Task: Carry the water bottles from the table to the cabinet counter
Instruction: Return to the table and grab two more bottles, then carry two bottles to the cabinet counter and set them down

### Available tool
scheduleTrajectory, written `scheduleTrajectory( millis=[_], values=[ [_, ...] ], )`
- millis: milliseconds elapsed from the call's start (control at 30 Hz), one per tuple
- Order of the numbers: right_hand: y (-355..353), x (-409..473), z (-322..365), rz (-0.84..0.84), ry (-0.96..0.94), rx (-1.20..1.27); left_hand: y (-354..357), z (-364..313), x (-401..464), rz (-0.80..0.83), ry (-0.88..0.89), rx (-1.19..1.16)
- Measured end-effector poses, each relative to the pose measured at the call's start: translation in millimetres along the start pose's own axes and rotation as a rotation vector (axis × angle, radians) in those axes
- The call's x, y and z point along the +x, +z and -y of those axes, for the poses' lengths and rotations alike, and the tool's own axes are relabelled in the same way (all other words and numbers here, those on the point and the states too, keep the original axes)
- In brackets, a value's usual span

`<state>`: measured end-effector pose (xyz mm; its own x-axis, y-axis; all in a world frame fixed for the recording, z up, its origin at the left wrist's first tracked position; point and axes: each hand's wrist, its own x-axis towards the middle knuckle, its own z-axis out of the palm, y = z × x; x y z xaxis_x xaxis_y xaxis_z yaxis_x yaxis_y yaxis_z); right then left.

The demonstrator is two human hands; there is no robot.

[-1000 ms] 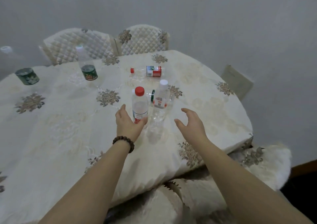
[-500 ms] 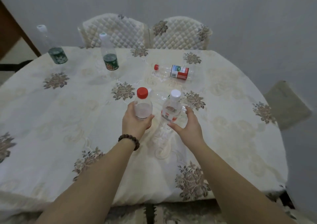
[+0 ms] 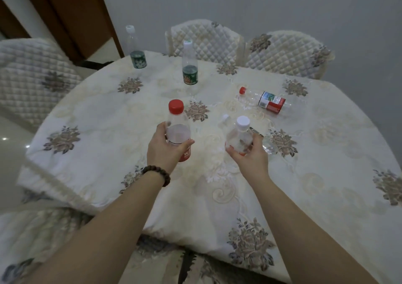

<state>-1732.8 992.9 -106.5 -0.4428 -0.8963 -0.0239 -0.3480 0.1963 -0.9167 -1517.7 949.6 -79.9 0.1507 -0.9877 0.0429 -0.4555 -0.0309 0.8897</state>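
The big table (image 3: 304,196) has a flowery cloth on it, and bottles are spread out on top. Two tall bottles with green labels (image 3: 190,75) stand far back, and one bottle lies on its side (image 3: 265,100). They probably wait for later trips. The left hand (image 3: 162,151) wraps its fingers around the red-cap bottle (image 3: 177,129), thumb in front. The right hand (image 3: 250,155) curls its fingers around the white-cap bottle (image 3: 239,138). One bottle in each hand likely means fewer trips to the counter, which cannot be seen.
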Motion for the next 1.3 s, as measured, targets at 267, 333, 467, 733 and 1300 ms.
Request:
scheduleTrajectory(
  millis=[267,333,467,733,1300],
  values=[
    [50.0,-17.2,55.7,0.219,-0.162,0.056,-91.7,16.2,-11.8,-0.196,-0.081,0.010],
    [74.8,-26.3,70.4,0.296,-0.183,0.079,-122.9,22.9,-17.9,-0.249,-0.070,0.027],
    [130.7,-51.6,103.5,0.457,-0.245,0.087,-189.5,34.7,-32.2,-0.399,-0.085,0.040],
    [251.8,-136.1,202.6,0.686,-0.401,0.155,-339.5,63.4,-65.3,-0.699,-0.099,0.031],
    [555.4,-449.0,348.6,1.098,-0.520,0.230,-696.9,254.5,-218.6,-1.075,-0.356,0.079]
  ],
)
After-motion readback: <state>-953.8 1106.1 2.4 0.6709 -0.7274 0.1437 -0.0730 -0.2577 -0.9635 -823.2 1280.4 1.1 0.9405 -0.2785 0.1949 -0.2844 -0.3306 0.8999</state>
